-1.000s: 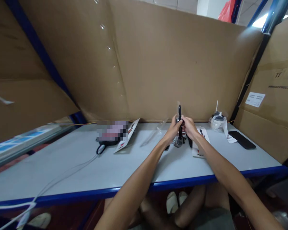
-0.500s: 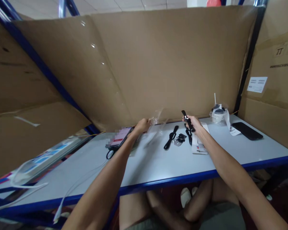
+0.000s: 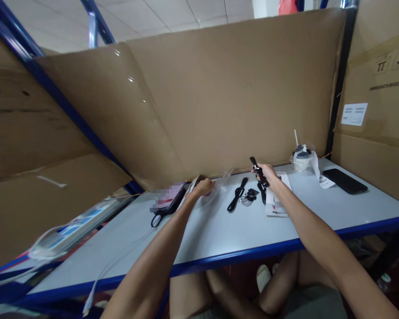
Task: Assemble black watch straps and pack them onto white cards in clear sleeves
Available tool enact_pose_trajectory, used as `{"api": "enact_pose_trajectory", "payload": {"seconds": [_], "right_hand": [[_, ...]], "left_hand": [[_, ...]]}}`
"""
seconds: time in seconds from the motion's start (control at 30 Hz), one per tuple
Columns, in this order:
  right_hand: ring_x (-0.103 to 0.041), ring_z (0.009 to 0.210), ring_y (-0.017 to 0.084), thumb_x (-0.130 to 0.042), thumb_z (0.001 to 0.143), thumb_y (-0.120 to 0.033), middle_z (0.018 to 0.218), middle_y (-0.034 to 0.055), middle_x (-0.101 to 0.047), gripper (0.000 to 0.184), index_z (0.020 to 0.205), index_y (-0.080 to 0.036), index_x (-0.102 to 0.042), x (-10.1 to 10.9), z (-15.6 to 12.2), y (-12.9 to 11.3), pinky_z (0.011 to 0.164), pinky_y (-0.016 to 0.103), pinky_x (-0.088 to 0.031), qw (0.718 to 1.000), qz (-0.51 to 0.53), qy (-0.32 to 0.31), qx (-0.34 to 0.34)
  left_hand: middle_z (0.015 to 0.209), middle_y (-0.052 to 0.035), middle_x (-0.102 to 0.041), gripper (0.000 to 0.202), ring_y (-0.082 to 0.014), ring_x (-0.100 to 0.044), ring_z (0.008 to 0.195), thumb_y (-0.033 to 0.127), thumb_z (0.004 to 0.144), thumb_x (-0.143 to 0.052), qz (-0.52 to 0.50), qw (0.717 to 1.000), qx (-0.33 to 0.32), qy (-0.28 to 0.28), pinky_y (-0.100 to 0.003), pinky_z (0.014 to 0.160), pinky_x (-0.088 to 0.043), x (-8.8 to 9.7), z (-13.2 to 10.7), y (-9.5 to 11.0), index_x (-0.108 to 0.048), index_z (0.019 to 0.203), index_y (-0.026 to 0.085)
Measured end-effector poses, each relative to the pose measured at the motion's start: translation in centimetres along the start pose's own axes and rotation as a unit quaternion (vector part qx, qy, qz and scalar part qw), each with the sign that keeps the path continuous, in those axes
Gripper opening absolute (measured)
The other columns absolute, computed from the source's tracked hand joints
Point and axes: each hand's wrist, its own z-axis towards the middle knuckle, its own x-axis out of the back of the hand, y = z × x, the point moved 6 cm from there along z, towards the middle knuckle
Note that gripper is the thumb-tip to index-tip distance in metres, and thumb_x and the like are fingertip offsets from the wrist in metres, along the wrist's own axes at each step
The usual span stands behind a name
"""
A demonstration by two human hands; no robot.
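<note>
- Now: left hand [image 3: 204, 187] pinches the clear plastic sleeve [image 3: 223, 179], flat on the table [image 3: 219, 230] (mouth end, apparently).
- Loose strap [image 3: 237, 200] lies mid-table, within reach.
- Right hand [image 3: 269, 173] grips the watch strap [image 3: 256, 166], raised above the leaflet [image 3: 276, 204].

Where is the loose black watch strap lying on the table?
Head view: the loose black watch strap lies on the white table between the left hand and right hand, left of a small dark part.
</note>
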Motion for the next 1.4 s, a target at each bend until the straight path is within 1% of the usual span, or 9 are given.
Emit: {"api": "enact_pose_trajectory", "payload": {"seconds": [0.23,0.33,0.43,0.6,0.87,1.0,1.07,1.17,1.4], "right_hand": [[-0.032,0.034,0.007,-0.057,0.098,-0.032,0.055,0.0012,-0.065,0.022,0.087,-0.013,-0.064,0.0,-0.2,0.2,0.037,0.022,-0.021,1.0,-0.019,-0.005,-0.006],[-0.033,0.034,0.007,-0.056,0.098,-0.03,0.054,0.0016,-0.065,0.022,0.087,-0.013,-0.064,0.1,-0.5,0.2,0.037,0.023,-0.021,1.0,-0.028,0.007,-0.005],[-0.033,0.033,0.008,-0.056,0.098,-0.029,0.053,0.0017,-0.065,0.022,0.088,-0.012,-0.065,0.1,-0.6,0.0,0.037,0.023,-0.022,0.999,-0.039,0.012,-0.001],[-0.035,0.034,0.009,-0.055,0.097,-0.026,0.052,0.0019,-0.065,0.021,0.088,-0.012,-0.067,-0.1,-1.0,-0.1,0.038,0.024,-0.024,0.999,-0.05,0.015,0.006],[-0.034,0.033,0.008,-0.05,0.096,-0.016,0.049,-0.0013,-0.059,0.023,0.079,-0.014,-0.066,-1.0,-2.2,-0.2,0.04,0.023,-0.028,0.999,-0.037,0.009,0.028],[-0.039,0.037,0.007,-0.048,0.099,-0.017,0.055,-0.0009,-0.063,0.024,0.078,-0.017,-0.06,-1.6,-2.1,-0.1,0.041,0.019,-0.029,0.998,0.005,0.003,0.056],[-0.043,0.039,0.007,-0.05,0.099,-0.018,0.057,-0.0023,-0.063,0.022,0.078,-0.018,-0.057,-1.9,-2.0,0.2,0.043,0.018,-0.034,0.997,0.026,-0.005,0.066],[-0.047,0.042,0.009,-0.054,0.097,-0.022,0.058,-0.0047,-0.06,0.02,0.078,-0.02,-0.055,-2.1,-2.0,0.7,0.046,0.019,-0.041,0.997,0.018,-0.016,0.079],[-0.056,0.053,0.012,-0.056,0.094,-0.036,0.072,-0.0012,-0.068,0.019,0.082,-0.021,-0.058,-2.9,-1.8,0.8,0.052,0.022,-0.05,0.985,-0.065,-0.06,0.151]], "left_hand": [[0.086,-0.0173,-0.075,0.054,-0.0317,-0.073,0.076,0.063,0.085,-0.067,-0.033,0.998,-0.009,-0.054,-0.039,0.068,-0.058,0.2,-1.1,2.8,-0.073,0.107,0.014],[0.114,-0.0227,-0.076,0.053,-0.038,-0.074,0.101,0.053,0.076,-0.081,0.128,0.988,-0.087,-0.026,-0.045,0.086,-0.057,-0.8,-3.0,5.5,-0.075,0.115,0.018],[0.13,-0.0274,-0.07,0.04,-0.0414,-0.066,0.124,0.035,0.086,-0.072,0.261,0.959,-0.111,0.0,-0.048,0.102,-0.051,-2.1,-4.7,7.0,-0.074,0.121,0.015],[0.129,-0.0291,-0.07,0.04,-0.0394,-0.066,0.126,0.024,0.091,-0.061,0.294,0.953,-0.076,0.012,-0.05,0.103,-0.051,-1.9,-5.1,6.8,-0.072,0.128,0.012],[0.134,-0.0275,-0.068,0.054,-0.04,-0.064,0.128,0.04,0.093,-0.064,0.303,0.951,-0.054,0.044,-0.048,0.101,-0.052,0.6,-6.2,7.4,-0.062,0.14,0.015],[0.127,-0.023,-0.071,0.043,-0.0332,-0.068,0.121,0.045,0.104,-0.043,0.089,0.974,-0.129,0.162,-0.043,0.097,-0.053,1.3,-9.3,10.9,-0.061,0.13,0.015],[0.102,-0.0181,-0.077,0.045,-0.0264,-0.075,0.094,0.051,0.106,-0.036,-0.113,0.984,-0.131,0.046,-0.036,0.082,-0.057,-1.0,-10.3,12.1,-0.063,0.112,0.016],[0.072,-0.0099,-0.072,0.052,-0.0206,-0.07,0.06,0.059,0.106,-0.028,-0.373,0.899,-0.132,-0.188,-0.03,0.06,-0.055,-5.4,-11.8,14.1,-0.057,0.099,0.017],[0.044,0.0108,-0.034,0.04,-0.0071,-0.026,0.031,0.056,0.102,-0.046,-0.526,0.805,-0.163,-0.219,-0.018,0.037,-0.027,-6.9,-11.5,13.7,-0.041,0.08,0.023]]}}
